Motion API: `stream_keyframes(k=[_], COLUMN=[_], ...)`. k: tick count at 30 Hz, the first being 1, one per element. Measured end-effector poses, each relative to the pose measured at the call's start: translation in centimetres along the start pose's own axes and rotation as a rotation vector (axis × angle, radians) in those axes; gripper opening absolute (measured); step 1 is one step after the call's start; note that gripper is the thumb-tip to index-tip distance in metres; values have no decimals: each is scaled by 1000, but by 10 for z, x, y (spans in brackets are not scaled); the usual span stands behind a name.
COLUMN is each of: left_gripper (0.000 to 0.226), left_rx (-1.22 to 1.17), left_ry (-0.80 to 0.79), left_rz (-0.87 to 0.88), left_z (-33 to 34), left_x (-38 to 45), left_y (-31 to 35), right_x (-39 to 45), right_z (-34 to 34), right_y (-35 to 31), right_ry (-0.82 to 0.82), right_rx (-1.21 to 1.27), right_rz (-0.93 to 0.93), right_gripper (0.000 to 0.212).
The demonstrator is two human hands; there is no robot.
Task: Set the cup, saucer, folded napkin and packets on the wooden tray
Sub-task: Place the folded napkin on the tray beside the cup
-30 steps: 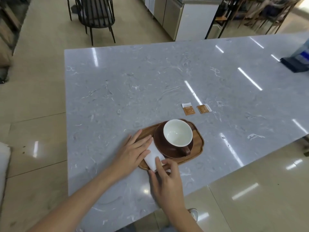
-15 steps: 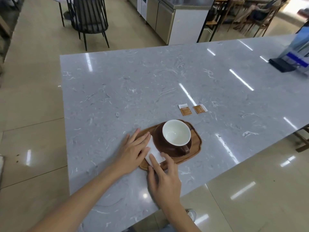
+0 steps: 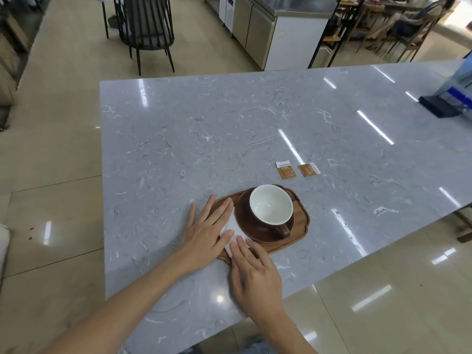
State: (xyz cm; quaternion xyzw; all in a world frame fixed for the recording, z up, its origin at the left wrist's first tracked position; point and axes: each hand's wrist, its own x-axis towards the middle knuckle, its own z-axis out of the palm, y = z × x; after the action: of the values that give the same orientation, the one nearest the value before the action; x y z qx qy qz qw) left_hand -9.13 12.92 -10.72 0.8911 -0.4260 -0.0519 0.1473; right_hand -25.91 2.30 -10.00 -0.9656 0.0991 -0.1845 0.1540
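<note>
Both hands flat on folded napkin [image 3: 231, 229] at tray [image 3: 301, 227] left end.
Left hand [image 3: 207, 231], right hand [image 3: 255, 272]: fingers [image 3: 240, 247] straight, gripping nothing; cup [image 3: 270, 208] on saucer [image 3: 245, 218]; packets [image 3: 297, 169] on desk [image 3: 204, 129].

Hands close in on the napkin

We see our right hand [image 3: 255, 274] slid forward onto the napkin [image 3: 231, 232], its fingertips [image 3: 240, 240] now meeting our left hand's [image 3: 207, 231] thumb there.
</note>
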Motion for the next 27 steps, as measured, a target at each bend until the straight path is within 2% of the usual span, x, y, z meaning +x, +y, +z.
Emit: stream_keyframes(k=[6, 10, 16, 18, 22, 27], left_gripper=[67, 63, 56, 54, 50, 49], left_rx=[-42, -159, -286, -320, -420, -455], left_ry=[-34, -48, 107, 153, 146, 98], left_rz=[-11, -40, 22, 4, -119, -254], left_z=[-3, -13, -38, -43, -50, -60], left_x=[0, -1, 9, 15, 36, 79], left_y=[0, 6, -3, -5, -11, -5], right_x=[0, -1, 40, 60, 108, 163], right_z=[-1, -14, -66, -87, -107, -90], right_y=[-1, 0, 25, 40, 81, 138], right_ry=[-3, 19, 237, 259, 232, 95], right_rx=[59, 195, 357, 409, 422, 368], right_rz=[32, 10, -6, 10, 111, 320], right_gripper=[49, 46, 30, 27, 21, 19])
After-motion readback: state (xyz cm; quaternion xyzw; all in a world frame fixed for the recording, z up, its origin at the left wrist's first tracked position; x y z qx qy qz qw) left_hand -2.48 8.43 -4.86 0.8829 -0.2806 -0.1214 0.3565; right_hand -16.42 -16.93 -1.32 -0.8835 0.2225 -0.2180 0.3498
